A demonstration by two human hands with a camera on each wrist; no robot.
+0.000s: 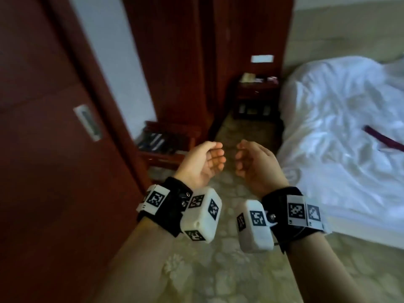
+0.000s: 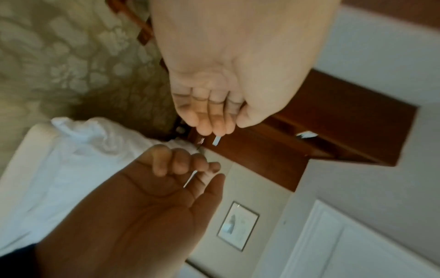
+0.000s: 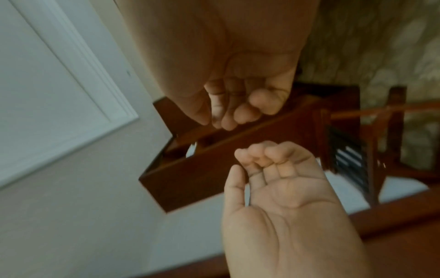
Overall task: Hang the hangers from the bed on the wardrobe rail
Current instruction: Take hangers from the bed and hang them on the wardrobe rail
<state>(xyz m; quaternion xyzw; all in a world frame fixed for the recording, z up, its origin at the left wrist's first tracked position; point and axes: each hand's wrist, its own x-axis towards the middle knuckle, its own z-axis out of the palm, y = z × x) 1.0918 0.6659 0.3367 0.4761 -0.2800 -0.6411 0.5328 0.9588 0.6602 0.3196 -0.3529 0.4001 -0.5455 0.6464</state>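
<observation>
Both the left hand (image 1: 202, 164) and the right hand (image 1: 254, 164) were empty with loosely curled fingers, while one dark hanger (image 1: 383, 137) lay on the bed (image 1: 328, 119), not yet hung.

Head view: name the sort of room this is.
Probably a hotel bedroom: a bed with rumpled white linen, a dark red wooden bedside cabinet next to it, and a dark red wooden sliding wardrobe door opposite.
</observation>
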